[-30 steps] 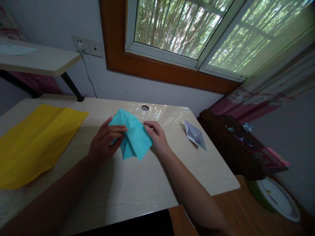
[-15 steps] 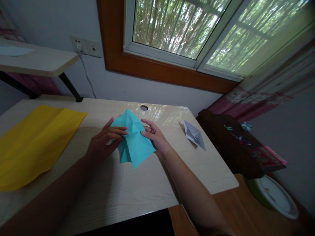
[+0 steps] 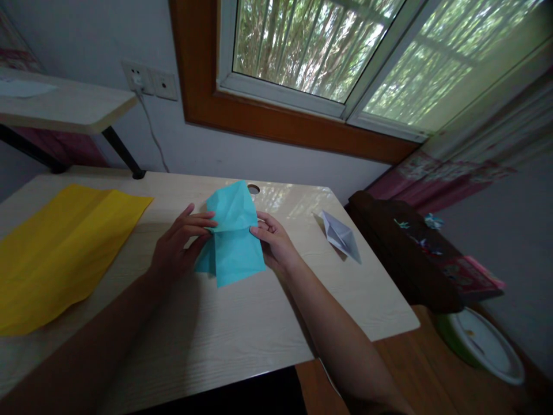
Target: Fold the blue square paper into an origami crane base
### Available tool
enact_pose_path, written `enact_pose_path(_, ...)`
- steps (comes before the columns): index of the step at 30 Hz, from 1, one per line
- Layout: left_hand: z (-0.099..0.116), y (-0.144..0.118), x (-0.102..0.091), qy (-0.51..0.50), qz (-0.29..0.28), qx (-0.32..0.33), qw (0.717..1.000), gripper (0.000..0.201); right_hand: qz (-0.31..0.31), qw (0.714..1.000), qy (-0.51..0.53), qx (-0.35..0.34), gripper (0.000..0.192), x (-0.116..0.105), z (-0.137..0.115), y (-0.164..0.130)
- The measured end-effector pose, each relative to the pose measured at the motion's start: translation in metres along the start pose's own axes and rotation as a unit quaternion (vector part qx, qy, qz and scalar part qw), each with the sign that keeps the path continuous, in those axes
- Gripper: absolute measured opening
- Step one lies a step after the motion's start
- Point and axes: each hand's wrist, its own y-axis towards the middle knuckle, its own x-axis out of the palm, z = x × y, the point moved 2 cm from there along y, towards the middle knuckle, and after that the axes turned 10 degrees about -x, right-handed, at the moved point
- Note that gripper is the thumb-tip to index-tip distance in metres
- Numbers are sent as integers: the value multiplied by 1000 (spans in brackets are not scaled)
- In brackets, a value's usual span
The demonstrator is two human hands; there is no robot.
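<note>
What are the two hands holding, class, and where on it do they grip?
Both hold the blue paper: the left hand pinches its left edge at mid-height, the right hand its right edge, just above the desk.

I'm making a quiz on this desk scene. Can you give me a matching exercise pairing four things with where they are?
Things:
1. blue paper
2. yellow sheet
3. white folded paper
4. round hole

Places:
A. flat at the desk's left end
B. held between the left hand and right hand
C. in the desk, just behind the blue paper
D. right of the hands

Pairs: 1-B, 2-A, 3-D, 4-C
</note>
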Motion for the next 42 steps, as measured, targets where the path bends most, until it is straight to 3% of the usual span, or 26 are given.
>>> enact_pose_path(18, -3, -1, 1, 35, 6, 33, 999, 14, 10, 993, -91, -75, 48, -11, 9, 8)
enact_pose_path(21, -3, -1, 0, 53, 7, 39, 998, 17, 15, 985, -147, -94, 46, -13, 9, 8)
enact_pose_path(24, -3, -2, -2, 93, 9, 44, 995, 17, 9, 947, -276, -163, 43, -11, 5, 4)
enact_pose_path(28, 0, 0, -5, 154, 14, 46, 987, 16, -45, 839, -448, -305, 39, 3, -5, -7)
enact_pose_path(31, 4, 1, -4, 181, 6, 63, 981, 17, -115, 783, -506, -342, 42, 17, -8, -13)
enact_pose_path(35, 7, 1, 0, 203, -20, 84, 975, 17, -180, 752, -535, -340, 42, 28, -7, -17)
enact_pose_path(42, 11, -1, 5, 190, -36, 96, 976, 21, -206, 742, -536, -346, 33, 27, -3, -16)
